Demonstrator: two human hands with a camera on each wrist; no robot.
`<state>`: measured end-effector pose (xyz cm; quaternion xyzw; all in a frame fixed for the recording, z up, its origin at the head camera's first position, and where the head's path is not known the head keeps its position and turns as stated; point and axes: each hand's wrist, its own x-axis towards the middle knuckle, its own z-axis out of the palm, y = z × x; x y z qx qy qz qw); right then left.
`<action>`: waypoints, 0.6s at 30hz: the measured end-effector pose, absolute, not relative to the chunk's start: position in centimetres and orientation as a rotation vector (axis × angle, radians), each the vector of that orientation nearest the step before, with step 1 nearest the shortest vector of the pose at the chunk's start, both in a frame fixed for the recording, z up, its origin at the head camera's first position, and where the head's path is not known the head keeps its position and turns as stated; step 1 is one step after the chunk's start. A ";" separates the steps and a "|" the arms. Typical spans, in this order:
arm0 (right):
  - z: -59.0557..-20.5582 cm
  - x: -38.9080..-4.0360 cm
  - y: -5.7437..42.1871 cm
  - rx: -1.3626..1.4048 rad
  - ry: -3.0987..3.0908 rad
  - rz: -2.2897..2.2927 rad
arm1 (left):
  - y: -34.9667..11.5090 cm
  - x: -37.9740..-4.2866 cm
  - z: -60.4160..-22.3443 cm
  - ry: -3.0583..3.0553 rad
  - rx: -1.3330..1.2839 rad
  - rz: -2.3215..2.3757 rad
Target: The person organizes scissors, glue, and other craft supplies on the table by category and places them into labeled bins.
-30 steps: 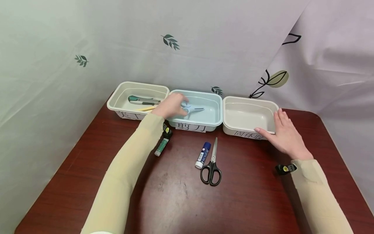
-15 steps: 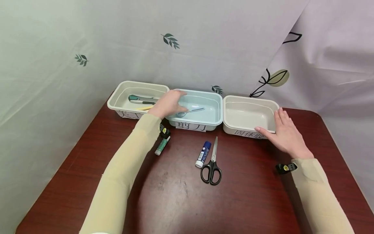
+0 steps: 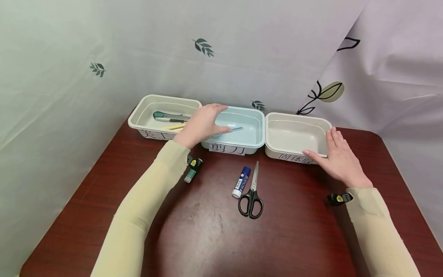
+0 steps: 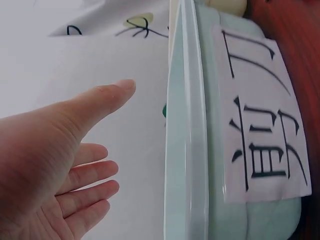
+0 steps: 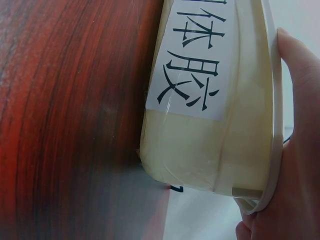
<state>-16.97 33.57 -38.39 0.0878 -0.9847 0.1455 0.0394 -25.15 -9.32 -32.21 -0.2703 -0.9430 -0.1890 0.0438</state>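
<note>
My left hand (image 3: 202, 123) hovers over the left part of the light-blue bin (image 3: 252, 134), fingers relaxed and apart, holding nothing. The left wrist view shows the thumb (image 4: 107, 97) beside the bin's rim. Under the hand, light-blue scissors (image 3: 237, 129) lie in the bin, mostly hidden but for the blades. My right hand (image 3: 340, 163) rests on the right corner of the cream bin (image 3: 292, 134), fingers straight along its side and thumb at the front rim. In the right wrist view this hand (image 5: 302, 100) touches the rim of the labelled bin (image 5: 245, 125).
A third bin (image 3: 140, 109) at left holds a green-and-grey box cutter (image 3: 169, 117) and a yellow item (image 3: 174, 126). In front lie a blue glue stick (image 3: 241, 182), black-handled scissors (image 3: 251, 202) and a green glue stick (image 3: 190, 176), partly covered by the left wrist camera.
My left hand drew slightly left, then moved a little right over the blue bin, covering more of the light-blue scissors, which stay put. The right hand has not moved.
</note>
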 end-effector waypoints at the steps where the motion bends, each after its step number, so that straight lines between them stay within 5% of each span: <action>1: -38.4 -17.0 33.6 0.268 -3.019 0.445 | -9.2 -24.9 -32.2 -2.868 -0.838 -0.576; 18: -38.4 -17.0 33.6 0.263 -3.033 0.455 | -7.9 -20.2 -32.7 -2.734 -1.026 -0.648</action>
